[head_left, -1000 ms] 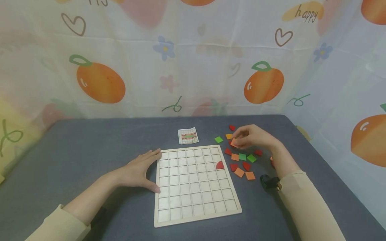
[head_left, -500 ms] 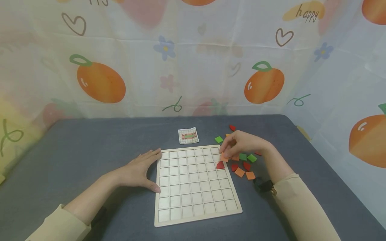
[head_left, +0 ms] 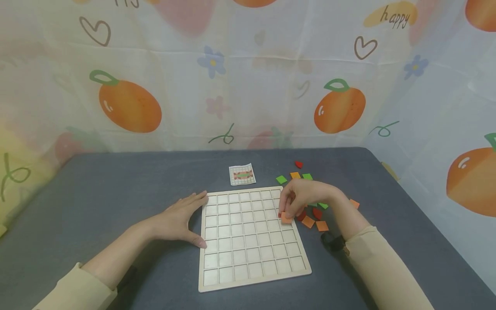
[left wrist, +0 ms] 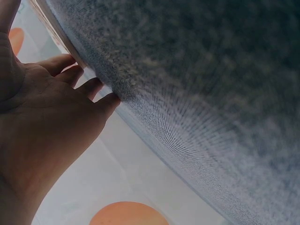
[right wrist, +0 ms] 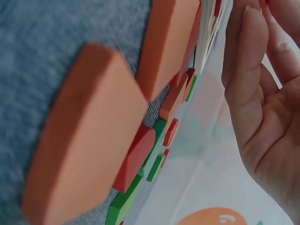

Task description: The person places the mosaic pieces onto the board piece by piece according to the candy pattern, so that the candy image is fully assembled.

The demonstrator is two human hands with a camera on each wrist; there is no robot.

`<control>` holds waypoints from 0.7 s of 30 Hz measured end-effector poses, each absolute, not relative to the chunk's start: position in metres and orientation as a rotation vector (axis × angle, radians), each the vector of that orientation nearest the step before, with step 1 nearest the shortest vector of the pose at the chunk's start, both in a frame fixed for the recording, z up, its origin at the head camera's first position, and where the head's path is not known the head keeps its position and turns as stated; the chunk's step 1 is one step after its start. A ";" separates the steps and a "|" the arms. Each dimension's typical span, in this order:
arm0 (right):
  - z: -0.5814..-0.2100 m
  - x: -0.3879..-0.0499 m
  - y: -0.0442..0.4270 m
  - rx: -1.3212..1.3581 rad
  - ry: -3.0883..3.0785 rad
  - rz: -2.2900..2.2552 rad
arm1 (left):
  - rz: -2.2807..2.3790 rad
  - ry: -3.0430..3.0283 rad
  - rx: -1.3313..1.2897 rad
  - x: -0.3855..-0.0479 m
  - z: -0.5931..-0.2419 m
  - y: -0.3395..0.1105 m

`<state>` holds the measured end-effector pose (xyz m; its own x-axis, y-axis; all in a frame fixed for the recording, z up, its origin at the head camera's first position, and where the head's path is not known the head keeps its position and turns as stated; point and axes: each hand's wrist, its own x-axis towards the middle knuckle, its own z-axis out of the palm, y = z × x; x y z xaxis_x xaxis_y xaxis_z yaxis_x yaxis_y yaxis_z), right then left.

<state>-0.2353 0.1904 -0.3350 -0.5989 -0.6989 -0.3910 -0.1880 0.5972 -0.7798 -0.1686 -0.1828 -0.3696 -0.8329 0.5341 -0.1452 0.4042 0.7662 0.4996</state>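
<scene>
A pale wooden grid board (head_left: 248, 241) lies on the dark table. My left hand (head_left: 174, 221) rests along its left edge, fingers spread, with fingertips and thumb touching the rim; the left wrist view shows the same hand (left wrist: 51, 108) from below. Over the board's right column, my right hand (head_left: 304, 196) pinches an orange square tile (head_left: 286, 218) between thumb and fingers. Just behind that tile, a red quarter-round piece (head_left: 280, 215) is mostly hidden. In the right wrist view the right hand (right wrist: 267, 93) is cut off by the frame's top, and its tile is out of sight.
Right of the board lie loose tiles: orange squares (head_left: 322, 226), red pieces (head_left: 317, 213) and green squares (head_left: 281, 179), some hidden under the right hand. A small printed pattern card (head_left: 242, 175) lies behind the board. A fruit-patterned cloth (head_left: 248, 94) hangs behind the table.
My right hand has carried the orange square from the loose tiles leftward and towards me, onto the board's right column beside the red piece. The left hand has stayed put.
</scene>
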 end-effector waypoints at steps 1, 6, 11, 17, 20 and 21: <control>-0.335 -0.235 0.189 -0.696 2.119 -0.911 | 0.665 2.684 0.729 -0.169 -0.370 -0.183; -0.335 -0.233 0.187 -0.701 2.123 -0.881 | 0.665 2.689 0.735 -0.169 -0.371 -0.183; -0.336 -0.233 0.186 -0.700 2.127 -0.877 | 0.668 2.692 0.733 -0.169 -0.371 -0.184; -0.336 -0.232 0.184 -0.707 2.144 -0.862 | 0.671 2.692 0.733 -0.169 -0.371 -0.184; -0.337 -0.232 0.183 -0.718 2.163 -0.850 | 0.668 2.691 0.735 -0.169 -0.370 -0.183; -0.337 -0.231 0.183 -0.722 2.171 -0.846 | 0.669 2.690 0.734 -0.169 -0.370 -0.183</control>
